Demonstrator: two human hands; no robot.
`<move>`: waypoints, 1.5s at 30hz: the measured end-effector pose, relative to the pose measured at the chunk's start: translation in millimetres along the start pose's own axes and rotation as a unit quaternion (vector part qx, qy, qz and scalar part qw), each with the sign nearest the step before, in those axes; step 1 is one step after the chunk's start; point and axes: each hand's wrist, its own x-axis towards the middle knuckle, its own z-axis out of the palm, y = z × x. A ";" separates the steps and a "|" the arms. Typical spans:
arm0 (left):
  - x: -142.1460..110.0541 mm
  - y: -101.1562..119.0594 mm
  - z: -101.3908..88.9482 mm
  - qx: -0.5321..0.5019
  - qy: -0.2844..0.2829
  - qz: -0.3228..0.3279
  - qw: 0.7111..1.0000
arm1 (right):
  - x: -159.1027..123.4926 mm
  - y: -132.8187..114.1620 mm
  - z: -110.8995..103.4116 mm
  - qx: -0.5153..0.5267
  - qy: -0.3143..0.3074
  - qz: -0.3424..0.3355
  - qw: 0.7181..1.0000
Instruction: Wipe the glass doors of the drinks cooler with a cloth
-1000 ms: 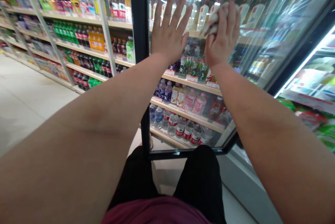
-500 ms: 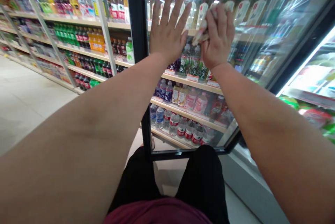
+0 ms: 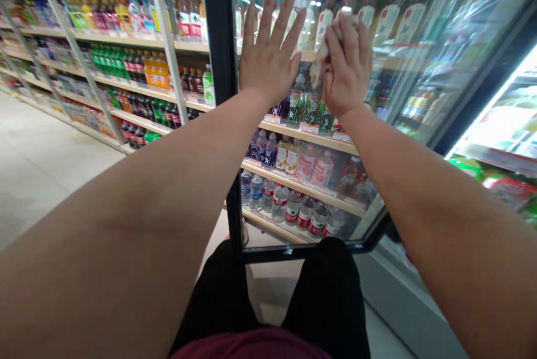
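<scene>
A glass door point(image 3: 293, 246) with a black frame stands swung out in front of me, its lower edge near my knees. My left hand point(image 3: 268, 57) lies flat on the upper left of the pane with its fingers spread. To its right, my right hand point(image 3: 347, 71) presses a crumpled pale cloth point(image 3: 318, 71) against the glass. The cloth shows along the left side of that hand and between its fingers; the rest is hidden under the palm.
Through the pane show shelves of bottled drinks point(image 3: 323, 166). More drink shelves point(image 3: 138, 71) line the aisle at left, beside a pale tiled floor point(image 3: 33, 152). At right is the lit cooler point(image 3: 503, 124) holding packaged goods.
My right hand has slid slightly down and left on the glass, and the cloth has shifted with it. My left hand stays in place on the pane.
</scene>
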 end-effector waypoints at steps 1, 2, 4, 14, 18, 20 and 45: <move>-0.1 1.0 -0.9 0.001 -0.004 -0.002 1.000 | -1.5 -1.6 -2.0 0.010 -0.020 -0.015 1.000; -0.4 1.9 -1.9 0.001 -0.005 -0.004 1.000 | -2.7 -3.0 -3.7 0.019 -0.031 -0.020 0.999; -1.7 2.6 -3.7 -0.006 -0.007 -0.004 1.000 | -3.8 -4.9 -5.9 0.023 -0.034 -0.015 0.999; -6.9 -7.0 -3.1 0.051 0.002 0.050 0.997 | 1.5 8.0 12.6 -0.013 0.008 -0.037 0.999; -5.2 -9.1 -0.8 0.040 -0.003 0.049 0.998 | 4.2 17.1 21.4 0.016 0.008 -0.038 0.999; -5.1 -9.0 -0.8 0.031 -0.010 0.045 0.998 | 2.1 17.7 20.3 0.007 0.003 -0.051 0.999; -4.7 -10.3 2.1 0.059 -0.007 0.050 0.997 | -9.6 14.4 18.9 -0.085 0.041 -0.113 0.989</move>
